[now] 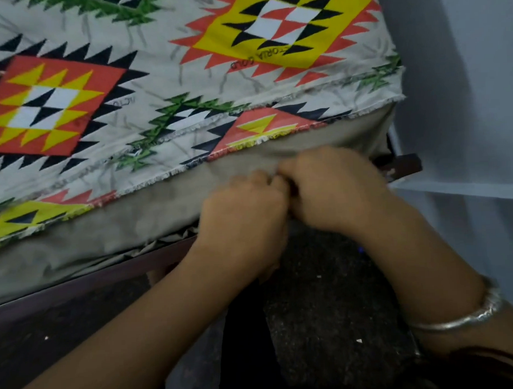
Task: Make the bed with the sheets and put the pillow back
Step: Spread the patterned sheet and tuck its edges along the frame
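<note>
Patterned sheet (129,82) covers the bed, upper left to centre; its frayed edge overhangs the beige sheet (119,216). Left hand (244,215), centre: fingers curled, apparently pinching the beige sheet (blurred). Right hand (330,191) touches the left hand, fingers likewise curled on the beige sheet.

The bed has a dark wooden frame (78,276), seen as a rail along the near side. Above the rail, the side of the bed is covered by a plain beige sheet (119,225), bunched where it meets the rail. On top lies a patterned sheet (163,69) (pale ground with red, yellow, black and green geometric figures); its frayed edge hangs slightly over the near side.
</note>
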`<move>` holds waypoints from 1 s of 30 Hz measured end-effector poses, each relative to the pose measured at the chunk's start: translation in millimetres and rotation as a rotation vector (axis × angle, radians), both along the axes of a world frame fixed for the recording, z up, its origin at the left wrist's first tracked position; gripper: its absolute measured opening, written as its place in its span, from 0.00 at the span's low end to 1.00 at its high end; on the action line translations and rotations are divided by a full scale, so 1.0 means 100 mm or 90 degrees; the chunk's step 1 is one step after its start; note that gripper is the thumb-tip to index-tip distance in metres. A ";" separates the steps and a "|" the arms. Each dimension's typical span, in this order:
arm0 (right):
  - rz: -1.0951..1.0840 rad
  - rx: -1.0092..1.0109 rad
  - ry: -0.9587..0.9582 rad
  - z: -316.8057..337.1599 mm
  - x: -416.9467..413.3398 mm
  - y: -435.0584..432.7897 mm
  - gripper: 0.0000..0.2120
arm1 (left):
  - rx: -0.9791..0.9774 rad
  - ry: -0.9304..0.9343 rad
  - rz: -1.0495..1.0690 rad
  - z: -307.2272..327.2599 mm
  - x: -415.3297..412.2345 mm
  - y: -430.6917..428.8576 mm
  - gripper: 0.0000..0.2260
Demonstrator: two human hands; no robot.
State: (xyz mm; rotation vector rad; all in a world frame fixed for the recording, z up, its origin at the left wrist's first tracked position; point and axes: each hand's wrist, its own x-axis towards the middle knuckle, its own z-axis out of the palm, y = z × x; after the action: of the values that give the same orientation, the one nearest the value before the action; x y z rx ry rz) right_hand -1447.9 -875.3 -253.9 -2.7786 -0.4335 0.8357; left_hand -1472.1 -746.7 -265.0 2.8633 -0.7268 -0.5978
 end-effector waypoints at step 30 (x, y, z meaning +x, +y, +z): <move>0.088 -0.045 0.194 -0.15 -0.64 2.04 0.21 | 0.091 0.343 0.092 -0.03 -0.50 1.94 0.20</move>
State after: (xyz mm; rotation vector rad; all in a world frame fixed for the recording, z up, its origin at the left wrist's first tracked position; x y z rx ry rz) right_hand -1511.6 -671.8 -269.0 -2.6419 -0.5519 1.3042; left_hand -1522.2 -552.5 -268.0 2.6383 -0.3976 -1.3658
